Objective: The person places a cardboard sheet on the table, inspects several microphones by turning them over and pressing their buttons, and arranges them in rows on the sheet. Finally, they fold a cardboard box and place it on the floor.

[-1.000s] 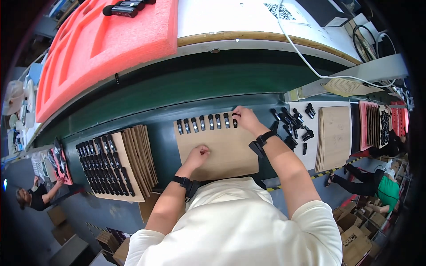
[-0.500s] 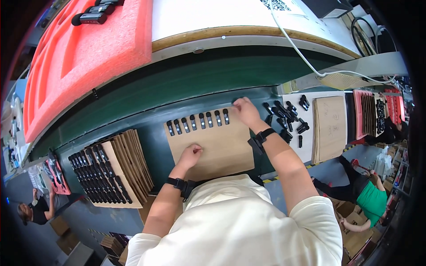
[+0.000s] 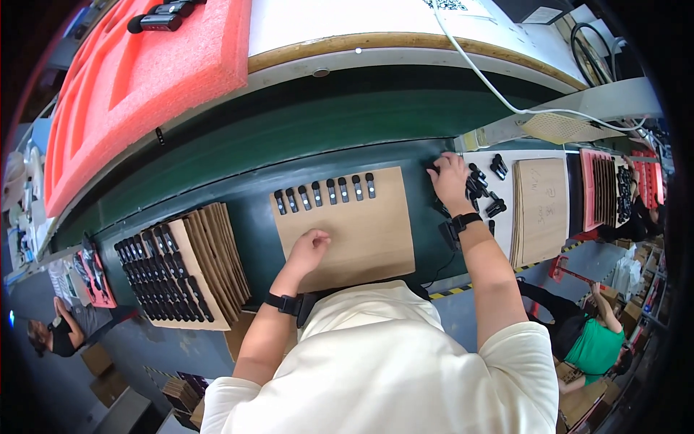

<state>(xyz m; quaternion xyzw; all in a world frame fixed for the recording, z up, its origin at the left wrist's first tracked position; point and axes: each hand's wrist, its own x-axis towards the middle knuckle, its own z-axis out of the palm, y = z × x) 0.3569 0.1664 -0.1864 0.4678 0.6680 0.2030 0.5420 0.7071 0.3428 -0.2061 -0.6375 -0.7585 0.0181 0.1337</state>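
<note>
A brown cardboard sheet lies on the green table in front of me. Along its far edge runs a row of several small black clip-on microphones with dark foam tips. My left hand is over the sheet's left part, fingers curled closed; whatever they hold, if anything, is hidden. To the right of the sheet, my right hand reaches down with fingers apart at the left side of a loose pile of the same microphones. Its fingertips partly cover a few dark pieces.
At left stands a stack of cardboard sheets, its top covered in rows of microphones. More cardboard is stacked at right. Pink foam and a white cable lie on the raised shelf. Other people are at both sides.
My right hand has moved right, from the cardboard's far right corner to the loose microphones. My left hand has stayed over the sheet, shifting only slightly. The row looks unchanged.
</note>
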